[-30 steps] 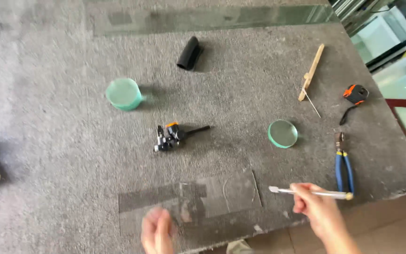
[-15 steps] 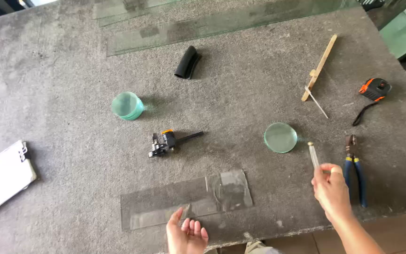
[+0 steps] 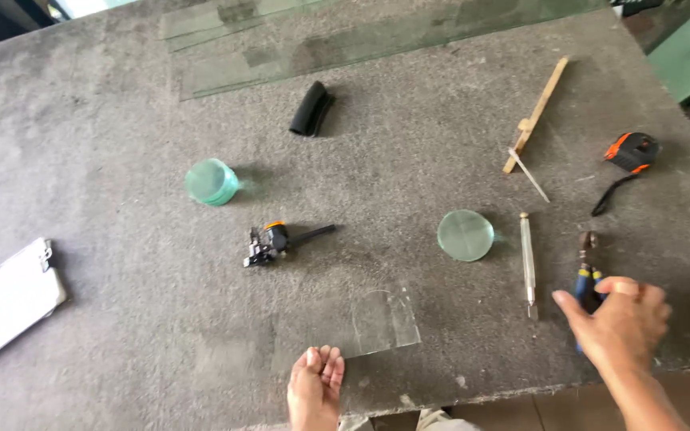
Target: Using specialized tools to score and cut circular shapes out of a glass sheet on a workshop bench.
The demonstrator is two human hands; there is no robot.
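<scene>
At the near edge of the grey table [image 3: 121, 160], the left hand [image 3: 315, 386] rests with fingers together on the edge of a clear glass sheet [image 3: 345, 323], gripping nothing. To the right, the right hand [image 3: 616, 323] hangs half open and empty over blue-handled pliers [image 3: 585, 263]. Just left of them lies a glass cutter [image 3: 527, 262], then a round glass disc [image 3: 465, 235].

You have no packages, signs or screens on the grey bench [image 3: 121, 160]. The nearest thing to a label is a white clipboard [image 3: 8, 302] with a blank-looking sheet, lying flat at the bench's left edge, tilted, its metal clip at the upper corner.
</scene>
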